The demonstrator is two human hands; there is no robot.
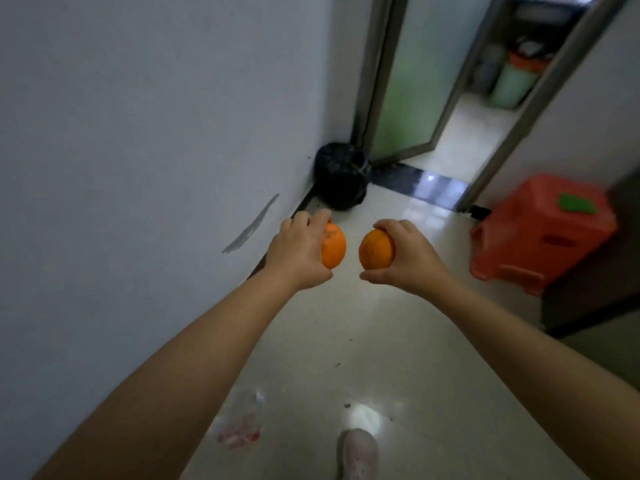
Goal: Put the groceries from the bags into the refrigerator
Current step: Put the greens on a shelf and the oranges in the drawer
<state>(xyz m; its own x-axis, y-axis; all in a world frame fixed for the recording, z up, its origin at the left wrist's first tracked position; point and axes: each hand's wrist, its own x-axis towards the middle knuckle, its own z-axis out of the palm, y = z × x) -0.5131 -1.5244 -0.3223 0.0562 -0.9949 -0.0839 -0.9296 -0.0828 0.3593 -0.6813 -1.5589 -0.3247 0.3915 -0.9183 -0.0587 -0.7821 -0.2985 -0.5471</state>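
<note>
Head view: both arms stretched out over a pale tiled floor (398, 341). Left hand (298, 251) grips an orange (334, 249), fingers curled over its top; right hand (407, 258) grips a 2nd orange (375, 252), the two fruits near each other but apart. Beyond the hands, a black bin bag (341, 176) by an open door. Right of the hands, a red stool (540, 233). Below the arms, a clear plastic bag (240, 420) & one shoe (358, 452).
</note>
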